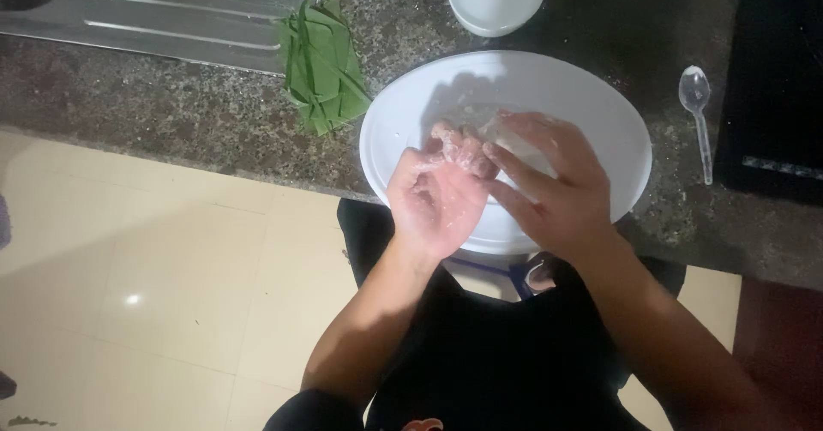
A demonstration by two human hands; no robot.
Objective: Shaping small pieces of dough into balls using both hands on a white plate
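Note:
A large white oval bowl (600,122) sits on the dark speckled counter, overhanging its front edge. My left hand (437,195) is held palm up over the bowl, coated in pale sticky paste. My right hand (553,186) lies over the bowl beside it, palm down, its fingers pressing on the left hand's fingertips. A pale whitish lump (514,135) shows between and under the fingers of the right hand. What exactly the lump is cannot be told.
A stack of folded green leaves (321,66) lies left of the bowl. A small white bowl (495,0) stands behind it. A clear plastic spoon (699,114) lies to the right, next to a black appliance (776,79). A steel sink drainboard (171,6) fills the far left.

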